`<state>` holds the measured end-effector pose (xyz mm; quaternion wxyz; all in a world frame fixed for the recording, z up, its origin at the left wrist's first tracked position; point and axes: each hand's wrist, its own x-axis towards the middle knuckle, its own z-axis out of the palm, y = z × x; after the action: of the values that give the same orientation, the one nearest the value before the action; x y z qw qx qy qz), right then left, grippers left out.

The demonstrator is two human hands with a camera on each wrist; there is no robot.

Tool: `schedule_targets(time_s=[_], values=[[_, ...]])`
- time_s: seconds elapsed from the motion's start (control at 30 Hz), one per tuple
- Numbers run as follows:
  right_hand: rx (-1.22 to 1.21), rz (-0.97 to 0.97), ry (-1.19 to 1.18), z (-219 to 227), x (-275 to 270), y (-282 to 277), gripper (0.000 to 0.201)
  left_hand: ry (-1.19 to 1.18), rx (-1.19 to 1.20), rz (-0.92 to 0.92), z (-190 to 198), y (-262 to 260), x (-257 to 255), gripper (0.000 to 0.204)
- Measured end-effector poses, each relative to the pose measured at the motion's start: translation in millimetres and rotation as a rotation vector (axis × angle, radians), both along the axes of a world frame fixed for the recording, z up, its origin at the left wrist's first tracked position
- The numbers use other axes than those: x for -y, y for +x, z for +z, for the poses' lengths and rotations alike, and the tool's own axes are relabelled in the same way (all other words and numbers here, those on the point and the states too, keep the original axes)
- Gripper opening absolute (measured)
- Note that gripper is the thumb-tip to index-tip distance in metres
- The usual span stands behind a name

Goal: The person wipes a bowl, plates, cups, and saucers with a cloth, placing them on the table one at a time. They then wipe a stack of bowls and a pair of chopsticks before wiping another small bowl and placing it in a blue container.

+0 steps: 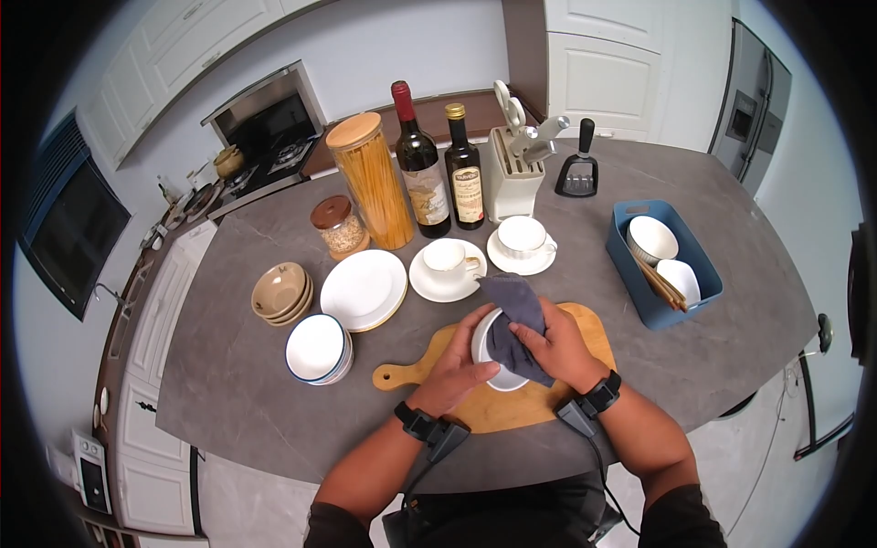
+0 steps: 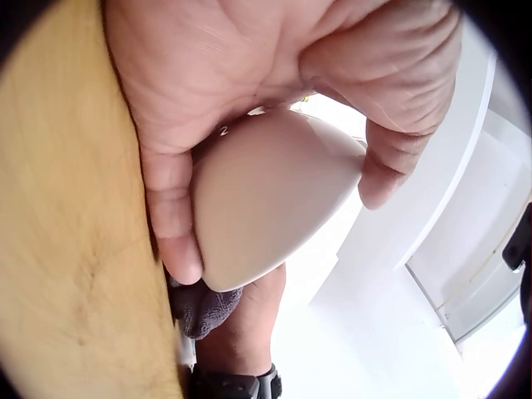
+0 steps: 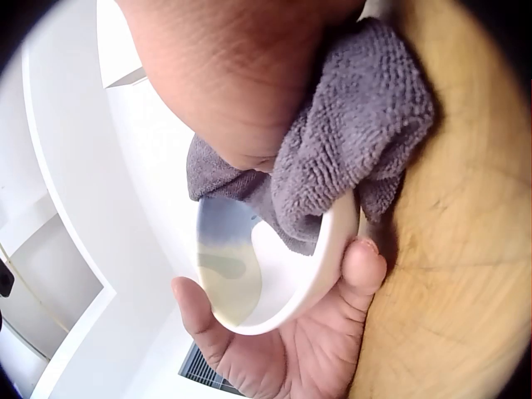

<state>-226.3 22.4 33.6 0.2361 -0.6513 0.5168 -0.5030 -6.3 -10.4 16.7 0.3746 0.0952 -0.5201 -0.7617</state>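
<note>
My left hand (image 1: pixel 454 370) holds a white bowl (image 2: pixel 274 199) by its outer side, thumb at the rim and fingers spread around the wall. The bowl is tilted over a wooden cutting board (image 1: pixel 489 416), and blue and pale yellow patches show on its inner wall in the right wrist view. A dark grey cloth (image 3: pixel 353 133) is bunched in my right hand (image 1: pixel 564 349), which presses it into the bowl. One end of the cloth sticks up past the far rim. The right fingers are mostly hidden behind the cloth.
Stacked bowls (image 1: pixel 316 349), brown bowls (image 1: pixel 279 290) and white plates (image 1: pixel 364 290) stand left. Two cups on saucers (image 1: pixel 448 290) sit beyond the board. Bottles (image 1: pixel 422 173), a pasta jar (image 1: pixel 373 183) and a knife block (image 1: pixel 513 187) stand behind. A blue bin (image 1: pixel 653 306) holds bowls and chopsticks.
</note>
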Motion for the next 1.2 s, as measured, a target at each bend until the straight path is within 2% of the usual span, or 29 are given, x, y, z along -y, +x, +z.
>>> schedule_targets(time_s=[0.1, 0.17, 0.27, 0.33, 0.4, 0.47, 0.57, 0.7, 0.77, 0.87, 1.07, 1.2], values=[[-0.105, 0.026, -0.041, 4, -4, -2, 0.028, 0.098, -0.003, -0.036, -11, 2, 3, 0.092], [-0.139, 0.044, -0.059, 3, -5, -2, 0.029, 0.195, 0.079, -0.019, -15, 3, 5, 0.095], [-0.17, 0.048, -0.071, 2, -5, -1, 0.03, 0.221, 0.077, -0.037, -13, 6, 5, 0.092], [-0.169, 0.033, -0.068, 2, -3, -1, 0.029, 0.177, 0.033, -0.026, -10, 3, 1, 0.09], [-0.032, 0.015, 0.039, 2, -2, 0, 0.029, 0.134, -0.008, -0.016, -5, 1, -1, 0.088], [-0.009, 0.006, 0.027, -1, 0, 0, 0.029, 0.018, -0.031, 0.016, -1, -2, -1, 0.088], [-0.004, 0.006, 0.004, 1, 0, 0, 0.029, -0.009, -0.012, 0.026, 2, -2, -2, 0.088], [-0.087, 0.071, -0.01, 4, -5, -1, 0.032, 0.118, 0.022, -0.02, -9, 2, 3, 0.087], [-0.096, 0.071, -0.015, 1, -4, -1, 0.031, 0.244, 0.155, -0.036, 2, 8, 0, 0.086], [-0.092, 0.052, -0.011, 3, -4, -1, 0.03, 0.126, 0.023, -0.029, -8, 2, 2, 0.088], [0.001, -0.003, -0.021, -1, 0, 0, 0.029, -0.081, 0.0, 0.03, -3, -3, 0, 0.088], [-0.067, 0.024, -0.001, 3, -4, -1, 0.029, 0.059, -0.002, -0.011, -9, -1, 2, 0.087]])
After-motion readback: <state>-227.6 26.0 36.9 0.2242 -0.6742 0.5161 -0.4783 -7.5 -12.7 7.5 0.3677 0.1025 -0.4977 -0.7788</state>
